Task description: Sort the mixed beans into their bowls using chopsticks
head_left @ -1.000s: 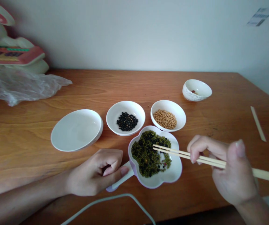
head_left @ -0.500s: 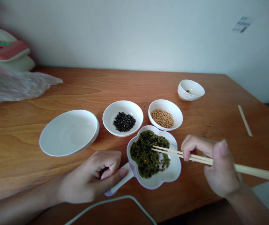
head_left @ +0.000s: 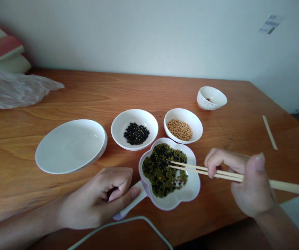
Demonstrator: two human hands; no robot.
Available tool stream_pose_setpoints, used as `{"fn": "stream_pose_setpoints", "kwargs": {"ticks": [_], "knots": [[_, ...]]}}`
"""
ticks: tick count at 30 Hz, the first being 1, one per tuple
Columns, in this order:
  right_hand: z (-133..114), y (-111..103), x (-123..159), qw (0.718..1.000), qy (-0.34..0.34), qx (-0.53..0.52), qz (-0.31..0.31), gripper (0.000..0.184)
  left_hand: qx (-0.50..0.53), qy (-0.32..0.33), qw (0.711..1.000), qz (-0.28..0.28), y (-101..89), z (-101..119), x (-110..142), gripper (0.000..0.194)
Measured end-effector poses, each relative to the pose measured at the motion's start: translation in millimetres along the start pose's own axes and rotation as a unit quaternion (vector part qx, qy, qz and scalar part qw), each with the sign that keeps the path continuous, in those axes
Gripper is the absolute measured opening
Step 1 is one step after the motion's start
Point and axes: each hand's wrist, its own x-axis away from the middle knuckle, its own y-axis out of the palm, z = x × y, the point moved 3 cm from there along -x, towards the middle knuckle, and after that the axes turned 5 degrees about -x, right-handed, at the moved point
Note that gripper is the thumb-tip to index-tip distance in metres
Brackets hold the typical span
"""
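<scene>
My right hand (head_left: 243,180) is closed on a pair of wooden chopsticks (head_left: 219,173). Their tips, slightly apart, dip into mixed green and black beans (head_left: 162,170); whether a bean is pinched between them is too small to tell. These beans fill much of a white, purple-edged flower-shaped dish (head_left: 192,192) with a handle. Curled fingers and a thumb laid on that handle make up the grip of my left hand (head_left: 100,198). Just behind the dish, one white bowl (head_left: 117,128) contains black beans (head_left: 136,133), and another white bowl (head_left: 197,126) contains pale tan beans (head_left: 179,129).
A large white bowl (head_left: 68,149) stands tilted-looking at left. Farther back is a small patterned bowl (head_left: 212,99) with a few reddish bits. A pale stick (head_left: 270,132) lies at right, a plastic bag (head_left: 22,90) at left. A cable (head_left: 139,218) crosses in front.
The camera view has shifted slightly. My right hand has drawn a little to the right relative to the dish, while the chopstick tips stay among the beans. My left hand keeps its hold.
</scene>
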Motion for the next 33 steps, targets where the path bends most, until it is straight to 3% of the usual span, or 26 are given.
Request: {"fn": "stream_pose_setpoints", "kwargs": {"ticks": [20,28,33], "knots": [[-11.0,2.2,-2.0,0.997,-0.042,0.030,0.061,0.082,0.001,-0.005,1.000,0.002,1.2,-1.0,0.8,0.039],[-17.9,-1.6,-5.8,0.994,-0.060,-0.012,0.092,0.081,0.006,0.013,1.000,0.012,0.7,3.9,-2.4,0.040],[-19.5,-24.4,-2.5,0.972,-0.135,-0.036,0.191,0.082,-0.002,0.019,1.000,0.006,0.5,3.7,-4.1,0.039]]}}
